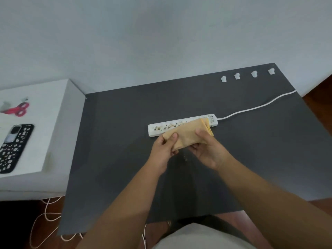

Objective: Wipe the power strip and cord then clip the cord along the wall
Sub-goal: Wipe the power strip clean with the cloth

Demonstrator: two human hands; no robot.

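Note:
A white power strip (167, 127) lies on the dark grey table (116, 141), its top speckled with brown crumbs. Its white cord (255, 108) runs right and off the table's far right edge. I hold a folded tan cloth (186, 135) in both hands just in front of the strip, covering part of its right half. My left hand (164, 151) pinches the cloth's left end. My right hand (210, 151) grips its right side from below with the thumb on top. Several white cord clips (237, 76) sit in a row at the table's far right.
A white box-like surface (45, 123) adjoins the table on the left, carrying red scissors (18, 109) and a patterned black phone (13, 146). A few crumbs (185, 158) lie on the table under my hands. Loose pale cords (46, 212) trail on the wooden floor below.

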